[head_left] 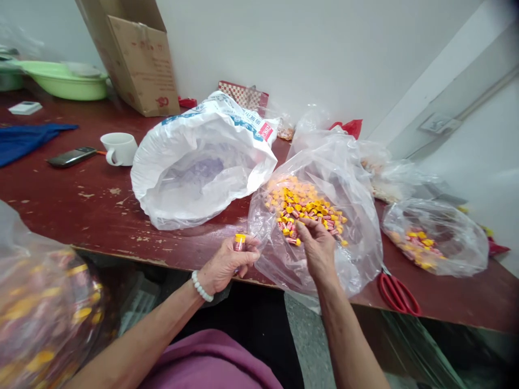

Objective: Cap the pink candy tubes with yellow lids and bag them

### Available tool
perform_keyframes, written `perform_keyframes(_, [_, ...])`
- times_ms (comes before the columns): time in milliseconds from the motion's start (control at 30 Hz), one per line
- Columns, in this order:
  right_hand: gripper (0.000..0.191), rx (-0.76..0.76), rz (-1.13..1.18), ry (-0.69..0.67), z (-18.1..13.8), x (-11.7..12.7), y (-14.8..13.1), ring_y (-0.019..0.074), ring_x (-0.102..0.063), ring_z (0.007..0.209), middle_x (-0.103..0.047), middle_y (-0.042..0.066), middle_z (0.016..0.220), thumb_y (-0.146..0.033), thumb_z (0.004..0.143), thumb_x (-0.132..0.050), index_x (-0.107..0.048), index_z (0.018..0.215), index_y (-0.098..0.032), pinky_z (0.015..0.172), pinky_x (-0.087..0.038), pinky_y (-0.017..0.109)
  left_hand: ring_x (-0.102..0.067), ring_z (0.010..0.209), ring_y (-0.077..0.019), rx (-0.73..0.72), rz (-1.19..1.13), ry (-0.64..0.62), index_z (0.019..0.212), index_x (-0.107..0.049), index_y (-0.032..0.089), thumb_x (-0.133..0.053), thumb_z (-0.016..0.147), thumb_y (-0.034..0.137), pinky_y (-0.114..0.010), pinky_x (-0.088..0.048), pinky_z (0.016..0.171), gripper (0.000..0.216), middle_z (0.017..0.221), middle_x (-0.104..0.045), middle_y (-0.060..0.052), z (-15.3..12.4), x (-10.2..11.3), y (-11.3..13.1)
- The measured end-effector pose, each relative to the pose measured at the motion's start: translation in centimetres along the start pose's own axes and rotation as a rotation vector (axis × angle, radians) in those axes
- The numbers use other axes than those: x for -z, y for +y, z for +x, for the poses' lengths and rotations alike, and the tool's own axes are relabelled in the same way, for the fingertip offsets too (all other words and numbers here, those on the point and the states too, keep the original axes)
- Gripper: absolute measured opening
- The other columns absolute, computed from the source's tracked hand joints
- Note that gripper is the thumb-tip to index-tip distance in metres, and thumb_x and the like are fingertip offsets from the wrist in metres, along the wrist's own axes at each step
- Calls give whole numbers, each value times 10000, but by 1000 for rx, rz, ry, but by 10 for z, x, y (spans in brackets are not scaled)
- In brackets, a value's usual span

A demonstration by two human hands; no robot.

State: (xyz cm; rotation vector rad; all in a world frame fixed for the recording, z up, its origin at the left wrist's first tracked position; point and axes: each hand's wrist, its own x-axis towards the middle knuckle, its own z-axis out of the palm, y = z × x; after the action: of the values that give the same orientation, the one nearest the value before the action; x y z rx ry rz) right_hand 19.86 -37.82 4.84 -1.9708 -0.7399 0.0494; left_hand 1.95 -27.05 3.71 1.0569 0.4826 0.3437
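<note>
My left hand (231, 258), with a pale beaded bracelet at the wrist, is closed around a small clear vial (239, 243) with a yellow cap and reddish contents. It is at the table's front edge, beside an open clear plastic bag. My right hand (318, 246) reaches into the mouth of that clear bag (357, 216), over a heap of small yellow-capped pieces (310, 202) with red-and-white bodies. Its thumb and forefinger are pinched together at the heap's near side. What lies between those fingertips, if anything, is too small to make out.
An open white sack (203, 200) lies left of the clear bag. Red-handled scissors (399, 294) and a smaller bag of yellow-capped pieces (433, 237) are at right. A white cup (120, 149), phone (73, 156) and cardboard box (141, 65) stand farther back. A large filled bag (40, 302) is at lower left.
</note>
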Motion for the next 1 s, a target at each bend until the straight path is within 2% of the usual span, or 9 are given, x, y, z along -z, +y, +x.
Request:
perform_keyframes(100, [306,19,457,-40,-28,-17,-35,122,-592,725,-641,18,833,-445,772,-621,-589,914,-176,682,-494,269,-480,508,-74,-6,5,-28,961,-580,131,-746,630,289,-162,-335,388,403,626,-515,33,-2,-4,-1])
perform_keyframes(167, [265,36,591,-60,-41,-26,-45,122,-588,730,-630,8,817,-393,751,-667,-586,888,-182,692,-496,271,-508,498,-91,3,28,-86,966,-566,139,-726,660,305,-177,-363,404,383,601,-538,28,-4,-4,-1])
perform_keyframes(233, [209,82,575,-115,-48,-30,-45,128,-588,753,-622,11,828,-364,781,-647,-590,876,-188,710,-494,277,-521,495,-98,4,70,-132,920,-563,143,-708,686,313,-194,-399,438,323,594,-560,19,-7,-3,0])
perform_keyframes(333, [141,247,373,-222,-54,-28,-40,165,-579,919,-606,44,953,-335,849,-568,-607,843,-200,834,-467,329,-490,480,-83,-40,116,-176,757,-547,138,-668,733,340,-195,-396,457,237,563,-536,17,-10,0,0])
perform_keyframes(433, [130,447,126,-241,-61,-22,-38,214,-513,1088,-548,73,1129,-328,827,-592,-603,909,-229,945,-409,404,-321,399,-39,-53,77,-189,683,-499,150,-668,734,349,-171,-251,372,267,485,-396,65,-11,1,0])
perform_keyframes(533, [258,537,16,-225,-70,-21,-38,235,-495,1107,-526,84,1187,-351,787,-638,-557,1008,-246,949,-400,437,-202,378,-22,34,14,-117,710,-465,173,-722,671,336,-171,-139,346,307,472,-305,100,-11,-2,1])
perform_keyframes(733, [372,553,-63,-312,-79,-29,-35,235,-508,1061,-567,81,1136,-389,746,-680,-544,1052,-226,941,-394,422,-237,379,-16,75,109,14,745,-504,164,-734,649,404,-163,-163,349,346,520,-368,88,-16,1,2])
perform_keyframes(900, [393,471,208,-444,-81,-37,-47,190,-503,1124,-542,80,1176,-378,811,-605,-532,1164,-220,956,-422,346,-289,377,-45,43,99,25,657,-483,166,-561,784,512,-175,-169,340,376,496,-392,55,-15,15,2])
perform_keyframes(1000, [248,416,286,-451,-78,-26,-45,184,-523,1127,-556,66,1196,-338,836,-577,-612,1057,-231,961,-426,339,-299,381,-43,7,103,37,626,-483,156,-586,777,470,-169,-188,355,364,466,-380,58,-16,13,4])
